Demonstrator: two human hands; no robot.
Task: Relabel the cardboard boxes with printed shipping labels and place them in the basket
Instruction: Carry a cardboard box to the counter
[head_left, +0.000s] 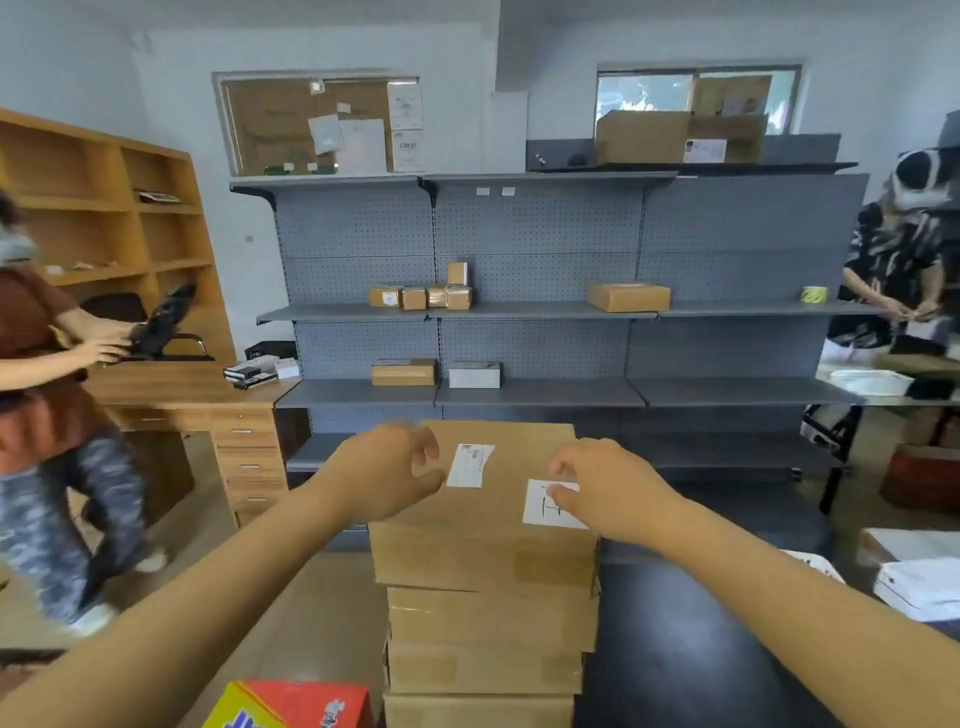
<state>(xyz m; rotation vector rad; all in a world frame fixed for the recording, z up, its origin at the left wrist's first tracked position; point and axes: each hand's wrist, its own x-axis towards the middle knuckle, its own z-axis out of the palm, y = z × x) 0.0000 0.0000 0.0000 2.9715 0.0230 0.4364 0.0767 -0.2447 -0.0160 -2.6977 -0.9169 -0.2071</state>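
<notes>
Cardboard top box (488, 499) sits under both your hands: right hand (608, 491) pinches the printed label (548, 504) at its fingertips, left hand (387, 470) hovers loosely curled, empty. Labelling is underway; next, probably press it flat.

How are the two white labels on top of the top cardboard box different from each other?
The far label is a narrow strip with small blurred print; the near label is wider, squarer and shows bold dark strokes. The far label lies uncovered beside the left hand, while the right hand has its fingers on the near label. Both are white and lie flat on the top box.
</notes>
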